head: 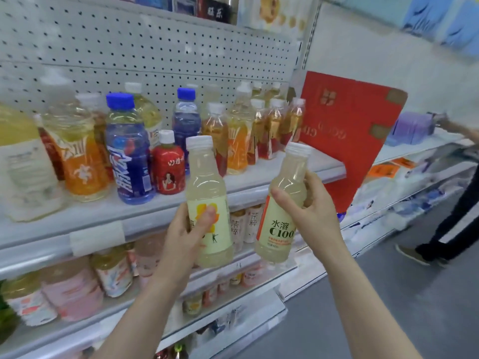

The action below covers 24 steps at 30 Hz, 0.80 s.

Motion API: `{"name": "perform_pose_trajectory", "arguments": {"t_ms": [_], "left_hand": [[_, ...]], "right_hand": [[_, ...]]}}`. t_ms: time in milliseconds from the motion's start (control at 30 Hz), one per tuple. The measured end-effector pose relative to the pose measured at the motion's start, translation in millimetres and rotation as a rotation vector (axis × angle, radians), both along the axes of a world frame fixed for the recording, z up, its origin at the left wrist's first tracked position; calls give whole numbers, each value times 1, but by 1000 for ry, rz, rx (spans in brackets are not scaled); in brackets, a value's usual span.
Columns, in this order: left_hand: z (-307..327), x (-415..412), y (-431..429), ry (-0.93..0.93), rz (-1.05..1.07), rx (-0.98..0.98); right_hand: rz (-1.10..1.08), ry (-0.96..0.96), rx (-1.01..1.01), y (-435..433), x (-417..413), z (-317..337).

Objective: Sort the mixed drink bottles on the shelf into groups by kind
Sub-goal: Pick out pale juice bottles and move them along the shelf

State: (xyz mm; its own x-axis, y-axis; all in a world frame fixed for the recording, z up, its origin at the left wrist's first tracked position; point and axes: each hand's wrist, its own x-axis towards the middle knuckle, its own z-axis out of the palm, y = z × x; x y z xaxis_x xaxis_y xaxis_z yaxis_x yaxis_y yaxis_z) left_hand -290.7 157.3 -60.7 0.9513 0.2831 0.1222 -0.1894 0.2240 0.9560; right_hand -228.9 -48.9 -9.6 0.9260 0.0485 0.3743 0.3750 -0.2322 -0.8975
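While a pale bottle point(207, 182) is clasped upright in the left hand point(190, 230) and its tilted twin point(281, 229) in the right hand point(309, 211), both are held clear of the shelf point(261, 189); crowded bottles point(129, 164) at ten o'clock could be toppled by careless insertion.

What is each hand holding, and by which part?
The left hand grips a pale yellow bottle around its labelled lower body; the right hand grips the C100 bottle around its shoulder, above the label.
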Motion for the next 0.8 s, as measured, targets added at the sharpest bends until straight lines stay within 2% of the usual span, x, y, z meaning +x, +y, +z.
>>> {"name": "perform_pose_trajectory", "arguments": {"t_ms": [333, 533, 800], "left_hand": [[17, 60, 9, -41, 215, 72], [24, 86, -4, -60, 405, 23], [29, 120, -39, -81, 553, 7]], "right_hand": [[97, -95, 3, 15, 120, 18], [111, -225, -161, 18, 197, 27], [225, -250, -280, 23, 263, 22]]}}
